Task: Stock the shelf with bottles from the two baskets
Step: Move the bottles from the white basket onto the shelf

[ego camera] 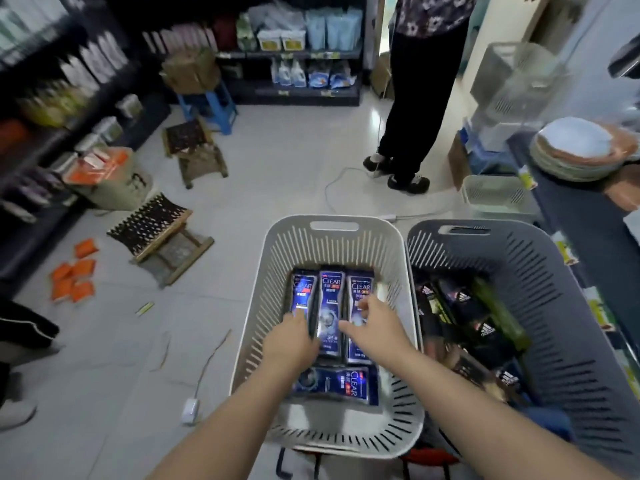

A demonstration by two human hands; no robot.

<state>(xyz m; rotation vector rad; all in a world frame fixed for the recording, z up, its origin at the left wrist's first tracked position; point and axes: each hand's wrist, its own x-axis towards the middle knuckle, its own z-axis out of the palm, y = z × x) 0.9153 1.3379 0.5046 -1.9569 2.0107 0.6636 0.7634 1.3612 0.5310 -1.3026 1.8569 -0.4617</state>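
Shelf [41, 140] is far L of the L hand [292, 344], which reaches into the white basket [334, 226]; fingers lie bent on the L bottle [303, 289] beside the mid bottle [330, 299], grip can't be told. A 4th bottle [339, 384] lies crosswise under both wrists. R hand [379, 329] sits on the R bottle [360, 289], thumb at its L edge, hold unclear; grey basket [561, 306] w/ dark bottles [485, 329] is just R of it.
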